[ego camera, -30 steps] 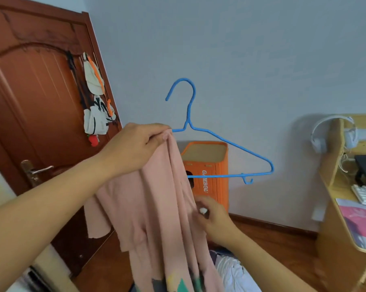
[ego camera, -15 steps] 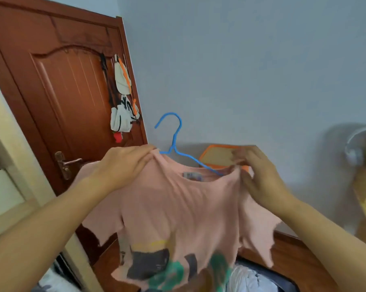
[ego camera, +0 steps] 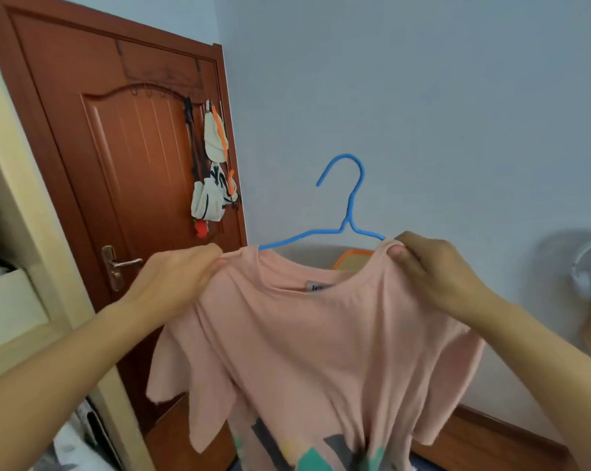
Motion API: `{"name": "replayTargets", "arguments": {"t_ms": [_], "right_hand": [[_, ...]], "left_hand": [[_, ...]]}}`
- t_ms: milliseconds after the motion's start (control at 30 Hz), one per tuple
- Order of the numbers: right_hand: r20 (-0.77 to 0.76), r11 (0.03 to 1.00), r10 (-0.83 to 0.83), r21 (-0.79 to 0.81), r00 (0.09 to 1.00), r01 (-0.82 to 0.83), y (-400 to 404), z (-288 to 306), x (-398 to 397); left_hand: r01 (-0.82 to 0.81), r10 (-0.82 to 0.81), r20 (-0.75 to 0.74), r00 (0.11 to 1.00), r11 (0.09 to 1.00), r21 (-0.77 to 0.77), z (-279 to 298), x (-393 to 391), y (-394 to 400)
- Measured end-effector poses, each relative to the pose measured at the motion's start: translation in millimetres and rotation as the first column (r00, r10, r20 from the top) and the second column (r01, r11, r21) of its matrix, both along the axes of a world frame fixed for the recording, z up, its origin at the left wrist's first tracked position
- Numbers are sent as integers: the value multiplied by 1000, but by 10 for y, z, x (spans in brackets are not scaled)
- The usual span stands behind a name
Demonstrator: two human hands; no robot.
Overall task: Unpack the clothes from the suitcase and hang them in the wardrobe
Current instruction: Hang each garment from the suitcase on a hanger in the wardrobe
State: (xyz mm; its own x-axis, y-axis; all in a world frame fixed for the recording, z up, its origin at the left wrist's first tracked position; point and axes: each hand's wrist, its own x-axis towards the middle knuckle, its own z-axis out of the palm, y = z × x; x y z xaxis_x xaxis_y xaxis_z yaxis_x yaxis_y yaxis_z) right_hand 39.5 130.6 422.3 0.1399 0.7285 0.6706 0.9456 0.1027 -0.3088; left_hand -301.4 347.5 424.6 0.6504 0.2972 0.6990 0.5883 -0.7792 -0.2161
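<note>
Both shoulders of the pink T-shirt [ego camera: 321, 334] now sit on the blue hanger [ego camera: 350, 212]; 1 s ago the shirt hung bunched from the left hand only, with the hanger's right arm bare. Since 0.5 s ago the hands have spread further apart and the neckline lies flatter, label showing at the far side of the collar.

Left hand [ego camera: 175, 283] pinches the left shoulder seam, fingers curled tight over cloth and probably the hanger end beneath, though the wire there is hidden. Right hand [ego camera: 433, 270] does the same on the right shoulder, thumb under, fingers folded over the fabric. Neither hand holds anything else.

Shirt hangs in mid-air, centre of view, near the person, with sleeves drooping and printed hem running off the bottom edge. Hanger hook stands up free above the collar, against the far pale wall [ego camera: 423, 96].

Judgement: dressing the hanger looks done or nearly so; 1 hand needs to shift to the hook next. Cream wardrobe frame [ego camera: 32, 232] stands at left edge, so the carry is leftward; rail not visible. Suitcase only hinted at along the bottom edge, too cropped to tell.

Elsewhere: brown door [ego camera: 134, 164] far left with bags on hooks [ego camera: 212, 178], orange box [ego camera: 351, 258] behind the collar, blurred headphones [ego camera: 589, 266] far right.
</note>
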Motion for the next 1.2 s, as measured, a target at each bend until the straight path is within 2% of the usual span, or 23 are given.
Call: {"name": "replayTargets", "arguments": {"t_ms": [67, 200, 267, 333, 400, 467, 533, 567, 633, 700, 767, 833, 867, 933, 1000, 1067, 1133, 1200], "right_hand": [[-11, 999, 36, -29, 999, -36, 55, 34, -29], [53, 990, 122, -84, 991, -117, 279, 99, -263], [56, 983, 177, -65, 983, -174, 286, 109, -239], [150, 995, 93, 25, 984, -98, 172, 44, -69], [193, 977, -81, 211, 978, 39, 0, -80, 155], [91, 949, -106, 306, 990, 73, -88, -172, 205], [-53, 990, 4, 143, 999, 3, 51, -147, 23], [-93, 997, 71, -2, 993, -71, 177, -104, -112], [-107, 940, 204, -257, 973, -225, 450, -27, -420], [-171, 889, 291, -315, 941, -332, 660, 91, -771], [-305, 815, 416, -293, 857, -500, 795, 255, -1160], [-425, 689, 538, -275, 728, -670, 915, 370, -1553], [-463, 630, 587, -254, 664, -734, 997, 459, -1781], [-438, 601, 664, -171, 606, -781, 1109, 664, -2244], [-374, 573, 726, -135, 577, -808, 1211, 941, -2694], [-311, 569, 746, -163, 589, -806, 1390, 1163, -3107], [-284, 649, 701, -125, 654, -750, 1599, 1353, -3525], [-287, 713, 660, -52, 694, -700, 1812, 1512, -3938]], "left_hand": [[-12, 10, -40, 999, 998, -54, -7, -67, 31], [179, -180, 14, 984, 964, -198, 127, 320, -372], [139, -144, -6, 990, 966, -218, 140, 419, -396], [66, -59, 34, 998, 965, -255, 154, 292, -280], [21, 11, 113, 993, 961, -274, 199, 12, -125], [-9, 40, 144, 989, 978, -208, 226, -260, -59], [-44, 69, 134, 989, 982, -183, 298, -444, -72], [-61, 85, 126, 988, 982, -181, 347, -514, -80], [-102, 123, 131, 984, 982, -161, 480, -678, -93], [-136, 158, 137, 978, 978, -159, 590, -910, -72], [-186, 227, 178, 957, 957, -222, 685, -1219, 9], [-228, 302, 257, 918, 932, -282, 746, -1547, 98], [-251, 337, 288, 896, 921, -297, 796, -1748, 150], [-273, 387, 316, 866, 896, -350, 905, -2137, 229], [-291, 437, 340, 833, 868, -403, 1103, -2474, 305], [-338, 498, 350, 793, 838, -428, 1356, -2781, 380], [-426, 563, 296, 772, 803, -416, 1615, -3135, 475], [-542, 661, 219, 718, 728, -420, 1823, -3630, 604]]}}
